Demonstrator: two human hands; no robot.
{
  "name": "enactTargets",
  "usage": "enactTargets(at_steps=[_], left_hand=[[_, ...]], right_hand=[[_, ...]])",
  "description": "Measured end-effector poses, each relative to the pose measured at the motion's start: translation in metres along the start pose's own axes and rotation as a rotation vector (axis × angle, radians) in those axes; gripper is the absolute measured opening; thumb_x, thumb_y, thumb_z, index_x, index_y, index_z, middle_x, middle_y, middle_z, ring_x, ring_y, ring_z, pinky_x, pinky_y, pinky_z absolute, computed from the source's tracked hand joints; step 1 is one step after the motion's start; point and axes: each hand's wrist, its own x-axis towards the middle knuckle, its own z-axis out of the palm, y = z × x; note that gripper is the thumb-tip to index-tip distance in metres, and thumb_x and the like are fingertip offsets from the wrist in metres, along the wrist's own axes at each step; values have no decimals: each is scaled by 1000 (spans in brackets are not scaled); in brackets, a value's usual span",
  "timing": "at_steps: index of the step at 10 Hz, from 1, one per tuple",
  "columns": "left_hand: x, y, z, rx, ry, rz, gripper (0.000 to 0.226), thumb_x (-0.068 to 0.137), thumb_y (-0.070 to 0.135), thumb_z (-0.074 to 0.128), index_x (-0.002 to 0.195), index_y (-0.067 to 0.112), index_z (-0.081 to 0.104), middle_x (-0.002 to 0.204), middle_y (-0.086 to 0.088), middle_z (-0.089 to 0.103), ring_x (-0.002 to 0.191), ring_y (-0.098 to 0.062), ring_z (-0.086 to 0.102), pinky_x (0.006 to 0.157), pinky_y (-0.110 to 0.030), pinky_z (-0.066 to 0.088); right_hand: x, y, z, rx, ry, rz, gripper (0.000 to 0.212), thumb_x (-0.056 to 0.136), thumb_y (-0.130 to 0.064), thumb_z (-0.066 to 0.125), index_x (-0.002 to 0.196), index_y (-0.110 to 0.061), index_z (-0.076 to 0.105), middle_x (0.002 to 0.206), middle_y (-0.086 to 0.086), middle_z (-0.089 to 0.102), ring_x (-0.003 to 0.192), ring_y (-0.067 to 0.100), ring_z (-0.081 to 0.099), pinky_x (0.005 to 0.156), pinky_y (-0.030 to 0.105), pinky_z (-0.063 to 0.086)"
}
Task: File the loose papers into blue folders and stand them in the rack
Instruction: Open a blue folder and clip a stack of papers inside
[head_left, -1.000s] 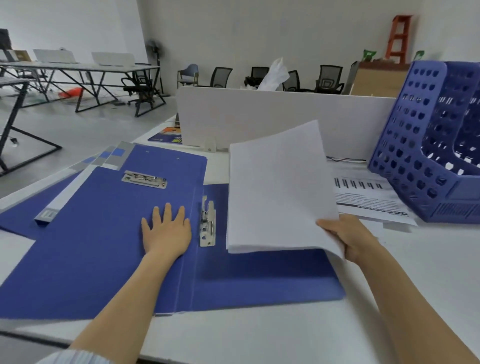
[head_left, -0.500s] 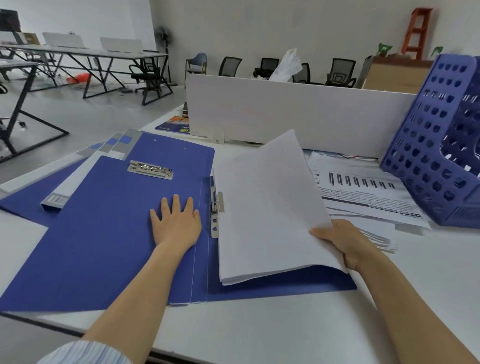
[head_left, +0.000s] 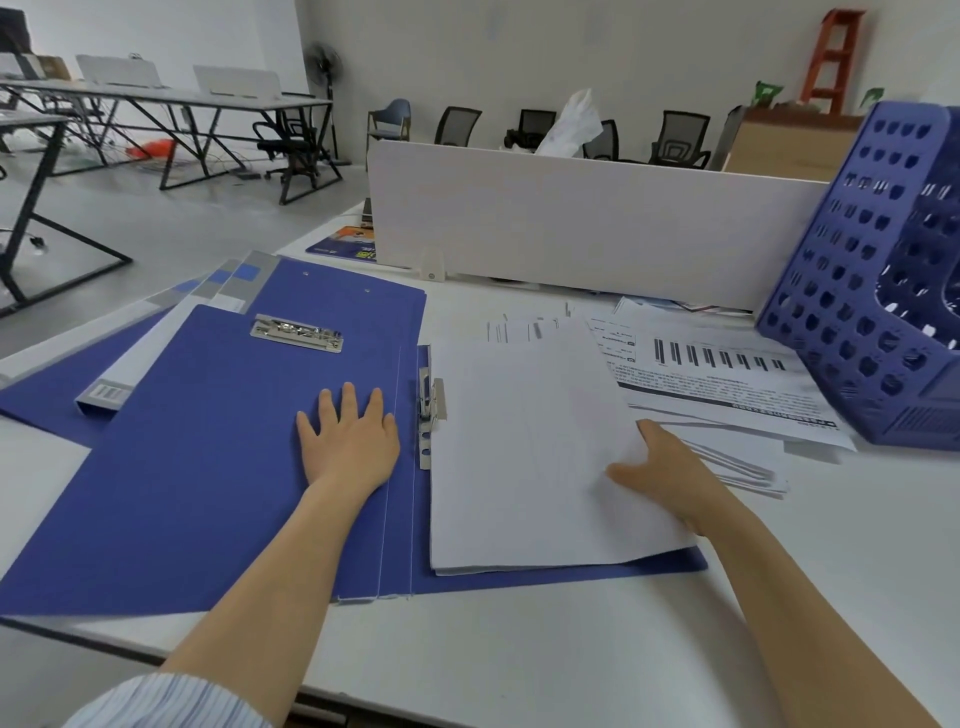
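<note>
Left hand (head_left: 349, 441): fingers (head_left: 347, 402) straight and slightly spread, palm down, pressing flat on the left cover of the open folder (head_left: 182, 467). It holds nothing. The hand sits just left of the spine, near the side clip (head_left: 430, 410).

Right hand (head_left: 662, 470): the thumb lies straight on top of the paper stack (head_left: 530, 447), pointing left, and one finger lies straight along the stack's right edge. The other fingers are hidden behind the hand, so whether any are tucked under the sheets can't be told. No curl or pinch is visible.

Stack: lies flat on the folder's right cover, top sheet blank, left edge touching the side clip. A blue strip of cover shows below the stack and at its lower right corner.

Folder: open flat on the table (head_left: 519, 649), spine running away from the person. A second metal clip (head_left: 297, 332) sits near the far end of the left cover.

More folders (head_left: 41, 395) lie under and to the left of the open one, grey spines showing.

Loose papers (head_left: 727, 374) are piled right of the stack, a barcode sheet on top, spread as far as the rack's foot.

Rack (head_left: 872, 291): blue, perforated, standing at the far right of the table. What it holds can't be made out.

A white divider (head_left: 571, 218) runs across the table behind all of it.

A striped sleeve (head_left: 171, 701) shows on the left arm.
</note>
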Motion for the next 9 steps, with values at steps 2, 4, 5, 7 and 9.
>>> enactTargets(at_steps=[2, 4, 5, 7, 9], left_hand=[[-1, -1, -1, 10, -1, 1, 51, 100, 35, 14, 149, 24, 5, 158, -6, -3, 145, -29, -6, 116, -51, 3], [-1, 0, -1, 2, 5, 3, 51, 100, 35, 14, 149, 23, 6, 158, -6, -2, 145, -29, -5, 116, -51, 3], [-2, 0, -1, 19, 19, 9, 51, 100, 35, 16, 148, 23, 8, 158, -6, 1, 145, -30, -3, 115, -52, 5], [-4, 3, -4, 131, 59, 19, 47, 100, 30, 22, 145, 16, 20, 156, -11, 13, 144, -32, 6, 115, -52, 7], [6, 13, -17, -396, -39, 185, 72, 89, -1, 37, 148, 13, -1, 130, -10, 48, 111, -30, 50, 90, -35, 41]], right_hand=[[-4, -4, -3, -73, -10, 23, 30, 84, -17, 61, 110, -15, 47, 104, 3, 55, 88, 18, 50, 68, 26, 38], [-8, -7, -6, -648, 212, 10, 59, 87, -41, 55, 134, -11, 37, 135, 9, 42, 122, 28, 40, 88, 35, 40], [-7, -8, 10, -663, 394, -321, 54, 88, -39, 52, 132, -7, 48, 135, 16, 46, 125, 37, 40, 95, 47, 43], [-4, -10, 45, -752, -8, -552, 81, 67, -60, 3, 138, -39, 35, 155, 2, 21, 145, 24, 7, 115, 46, 6], [5, -5, 49, -729, -139, -502, 75, 62, -60, 2, 128, -51, 34, 148, -9, 22, 140, 16, 12, 109, 39, 11]])
